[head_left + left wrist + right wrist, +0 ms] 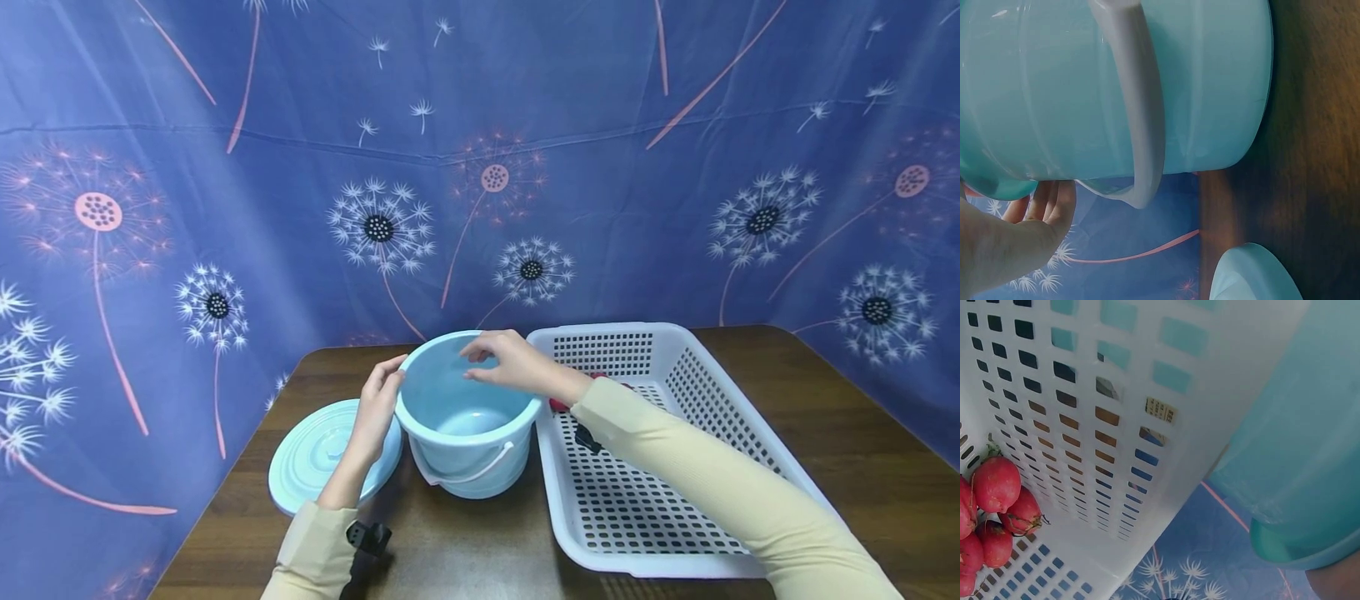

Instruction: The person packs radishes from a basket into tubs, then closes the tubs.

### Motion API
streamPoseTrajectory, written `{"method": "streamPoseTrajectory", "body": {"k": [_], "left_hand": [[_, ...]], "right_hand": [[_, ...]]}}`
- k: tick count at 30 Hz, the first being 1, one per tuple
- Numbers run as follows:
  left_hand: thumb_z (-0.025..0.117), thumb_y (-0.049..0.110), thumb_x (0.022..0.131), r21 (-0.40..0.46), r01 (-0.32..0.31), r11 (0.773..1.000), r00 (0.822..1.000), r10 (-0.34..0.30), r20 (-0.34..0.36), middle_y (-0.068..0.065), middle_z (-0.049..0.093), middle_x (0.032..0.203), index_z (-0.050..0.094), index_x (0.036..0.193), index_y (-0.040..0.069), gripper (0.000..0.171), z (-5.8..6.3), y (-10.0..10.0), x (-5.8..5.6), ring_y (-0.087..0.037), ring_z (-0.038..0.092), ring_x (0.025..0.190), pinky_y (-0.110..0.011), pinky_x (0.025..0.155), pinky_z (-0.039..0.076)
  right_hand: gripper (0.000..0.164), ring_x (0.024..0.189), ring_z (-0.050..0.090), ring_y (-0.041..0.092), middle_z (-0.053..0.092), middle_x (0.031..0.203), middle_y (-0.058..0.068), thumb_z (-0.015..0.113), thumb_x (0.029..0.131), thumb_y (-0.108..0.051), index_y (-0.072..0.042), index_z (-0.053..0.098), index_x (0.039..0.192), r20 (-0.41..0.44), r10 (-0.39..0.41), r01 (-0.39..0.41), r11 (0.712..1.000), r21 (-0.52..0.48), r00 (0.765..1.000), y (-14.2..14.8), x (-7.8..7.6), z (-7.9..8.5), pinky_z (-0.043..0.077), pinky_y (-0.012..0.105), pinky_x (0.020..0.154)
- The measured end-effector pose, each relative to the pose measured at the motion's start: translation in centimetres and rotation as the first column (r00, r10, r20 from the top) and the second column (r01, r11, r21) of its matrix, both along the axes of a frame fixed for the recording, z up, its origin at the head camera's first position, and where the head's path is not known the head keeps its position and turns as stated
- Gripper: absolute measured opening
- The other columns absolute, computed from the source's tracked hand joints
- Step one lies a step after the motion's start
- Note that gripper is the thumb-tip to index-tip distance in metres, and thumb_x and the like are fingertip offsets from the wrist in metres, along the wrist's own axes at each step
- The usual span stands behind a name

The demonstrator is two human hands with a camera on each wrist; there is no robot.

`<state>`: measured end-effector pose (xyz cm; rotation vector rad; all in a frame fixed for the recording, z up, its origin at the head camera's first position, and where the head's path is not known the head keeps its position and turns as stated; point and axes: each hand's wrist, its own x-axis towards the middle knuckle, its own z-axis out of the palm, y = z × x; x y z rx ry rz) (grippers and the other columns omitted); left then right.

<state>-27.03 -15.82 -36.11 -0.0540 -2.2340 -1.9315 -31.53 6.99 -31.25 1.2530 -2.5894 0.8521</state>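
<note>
A light blue bucket [468, 454] stands upright on the table, its white handle [480, 468] hanging down at the front. My left hand [378, 404] holds the bucket's rim from the left side. In the left wrist view, the fingers [1054, 206] of that hand lie against the outer wall below the rim. Over the bucket's mouth is my right hand [513, 362], thumb and fingers apart and loosely bent, with nothing between them. Several red radishes [997, 484] lie in the white basket [652, 565]; my right arm mostly hides them in the head view.
The bucket's round blue lid [300, 458] lies flat on the wooden table [450, 550], left of the bucket. The perforated basket stands close against the bucket's right side. A blue curtain [637, 208] with dandelion prints hangs behind the table.
</note>
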Motion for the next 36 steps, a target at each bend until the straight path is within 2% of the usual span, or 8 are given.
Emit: {"method": "streamPoseTrajectory", "body": {"k": [8, 14, 20, 29, 36], "left_hand": [[0.04, 0.02, 0.098, 0.0, -0.002, 1.0, 1.0, 0.002, 0.009, -0.012, 0.048, 0.136, 0.047, 0.132, 0.006, 0.037, 0.0, -0.1, 0.0, -0.027, 0.045, 0.125, -0.044, 0.106, 0.032], [0.041, 0.02, 0.098, 0.002, 0.003, 1.0, 1.0, -0.003, 0.015, -0.012, 0.048, 0.136, 0.046, 0.132, 0.006, 0.038, 0.1, 0.1, 0.0, -0.028, 0.045, 0.125, -0.045, 0.106, 0.032], [0.041, 0.02, 0.098, -0.005, 0.012, 1.0, 1.0, -0.011, 0.011, -0.012, 0.048, 0.136, 0.046, 0.132, 0.006, 0.038, 0.2, -0.1, 0.1, -0.028, 0.045, 0.125, -0.045, 0.106, 0.032], [0.04, 0.022, 0.098, -0.009, 0.027, 1.0, 1.0, -0.027, 0.015, -0.01, 0.046, 0.137, 0.046, 0.132, 0.007, 0.038, 0.3, -0.3, 0.1, -0.026, 0.041, 0.129, -0.045, 0.108, 0.028], [0.039, 0.023, 0.098, -0.013, 0.026, 1.0, 0.999, -0.025, 0.021, -0.009, 0.045, 0.137, 0.045, 0.132, 0.007, 0.038, 0.2, -0.2, 0.2, -0.026, 0.04, 0.129, -0.045, 0.108, 0.028]], "right_hand": [[0.03, 0.096, 0.064, 0.02, 0.067, 0.103, 0.007, 0.069, 0.085, -0.019, -0.006, 0.066, 0.113, -0.007, 0.0, 0.0, 0.994, -0.112, 1.0, 0.1, -0.3, 0.1, 0.051, 0.028, 0.083], [0.029, 0.094, 0.063, 0.025, 0.067, 0.101, 0.011, 0.07, 0.084, -0.018, -0.005, 0.067, 0.11, -0.022, -0.003, 0.0, 0.988, -0.155, 1.0, 1.1, -0.4, 0.7, 0.051, 0.038, 0.084], [0.031, 0.093, 0.063, 0.02, 0.067, 0.103, 0.009, 0.07, 0.084, -0.018, -0.004, 0.066, 0.112, -0.025, -0.086, 0.081, 0.987, -0.139, 0.996, 2.9, -0.3, 1.2, 0.051, 0.034, 0.083], [0.026, 0.093, 0.061, 0.017, 0.065, 0.104, 0.007, 0.063, 0.09, -0.017, -0.005, 0.065, 0.113, -0.025, -0.129, 0.123, 0.979, -0.159, 0.991, 6.0, -0.1, 0.1, 0.051, 0.037, 0.083], [0.026, 0.093, 0.06, 0.015, 0.064, 0.102, 0.003, 0.059, 0.093, -0.019, -0.007, 0.064, 0.116, 0.009, -0.177, 0.177, 0.979, -0.099, 0.984, 8.3, 0.5, -0.5, 0.051, 0.034, 0.083]]}}
